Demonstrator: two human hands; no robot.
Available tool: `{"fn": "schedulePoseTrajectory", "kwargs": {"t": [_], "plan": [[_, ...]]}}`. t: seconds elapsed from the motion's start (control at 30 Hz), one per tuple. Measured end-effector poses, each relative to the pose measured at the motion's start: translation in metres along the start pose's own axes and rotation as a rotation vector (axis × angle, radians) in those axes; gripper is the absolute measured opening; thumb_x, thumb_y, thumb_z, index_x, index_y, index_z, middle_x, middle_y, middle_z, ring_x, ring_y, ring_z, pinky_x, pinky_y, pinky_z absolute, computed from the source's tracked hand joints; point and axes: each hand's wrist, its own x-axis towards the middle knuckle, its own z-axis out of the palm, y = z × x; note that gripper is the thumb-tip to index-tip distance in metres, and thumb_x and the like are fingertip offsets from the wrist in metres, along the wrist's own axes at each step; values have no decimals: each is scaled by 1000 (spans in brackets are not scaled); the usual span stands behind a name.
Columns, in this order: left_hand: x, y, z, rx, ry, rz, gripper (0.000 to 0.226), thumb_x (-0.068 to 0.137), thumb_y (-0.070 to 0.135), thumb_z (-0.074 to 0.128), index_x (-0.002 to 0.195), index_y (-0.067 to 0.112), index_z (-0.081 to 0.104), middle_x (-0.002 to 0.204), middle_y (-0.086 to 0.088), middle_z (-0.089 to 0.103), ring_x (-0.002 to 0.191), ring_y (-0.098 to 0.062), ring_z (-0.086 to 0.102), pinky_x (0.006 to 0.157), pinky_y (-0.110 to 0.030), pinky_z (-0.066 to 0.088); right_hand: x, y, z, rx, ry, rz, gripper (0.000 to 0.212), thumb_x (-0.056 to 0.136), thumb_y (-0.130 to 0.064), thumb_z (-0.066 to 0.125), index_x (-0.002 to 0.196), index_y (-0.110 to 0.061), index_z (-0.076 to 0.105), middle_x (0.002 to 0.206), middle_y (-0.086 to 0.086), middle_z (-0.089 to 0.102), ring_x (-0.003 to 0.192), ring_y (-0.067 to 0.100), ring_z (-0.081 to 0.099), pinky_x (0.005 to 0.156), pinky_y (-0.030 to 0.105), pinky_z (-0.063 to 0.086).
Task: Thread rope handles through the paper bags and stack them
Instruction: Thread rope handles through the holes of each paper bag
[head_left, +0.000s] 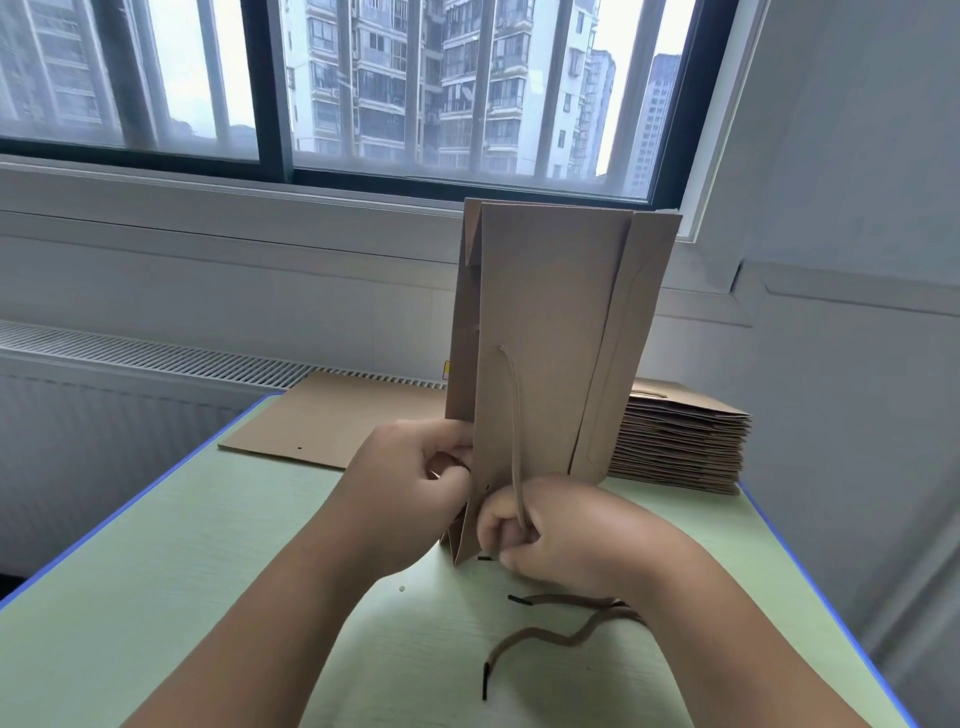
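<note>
Green tabletop (156, 571), window behind. Item: paper bag (545, 322), flat, long axis upright, lower end between your grips. Your left grip (410, 483) pinches its near edge. Your right grip (566, 530) is curled round the rope handle (517, 415) running up the bag's face. Loose ropes (561, 636) lie just nearer than the right grip, bag stack (680, 441) beyond it.

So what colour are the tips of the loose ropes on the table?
Black tips on brown ropes, seen in the head view.

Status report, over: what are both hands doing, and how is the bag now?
Left hand grips bag edge, bag upright. Right hand pinches rope, one end already through a hole. Spare ropes on table, nothing blocking.
</note>
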Motion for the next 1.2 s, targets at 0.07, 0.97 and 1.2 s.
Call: {"fn": "schedulePoseTrajectory", "kwargs": {"t": [0.07, 0.97, 1.2], "plan": [[0, 1, 0, 19, -18, 13, 37, 73, 11, 47, 91, 21, 79, 80, -1, 75, 76, -30, 68, 69, -47, 57, -1, -2, -1, 21, -1, 8, 30, 91, -14, 60, 101, -39, 73, 69, -29, 63, 67, -7, 56, 59, 8, 41], [-3, -7, 3, 76, -79, -118, 27, 84, 2, 65, 90, 27, 75, 79, 7, 74, 70, -10, 69, 59, -23, 49, 5, 7, 5, 166, 460, -64, 17, 84, -17, 66, 73, -27, 59, 67, 7, 62, 63, 25, 58, 60, 45, 50], [-4, -3, 5, 85, -75, -105, 30, 85, -1, 64, 89, 26, 75, 73, 11, 71, 62, -3, 61, 54, -13, 42, 6, 3, 11, 211, 511, -42, 22, 85, -14, 66, 69, -26, 56, 57, 2, 50, 49, 10, 41, 52, 30, 37]]}}
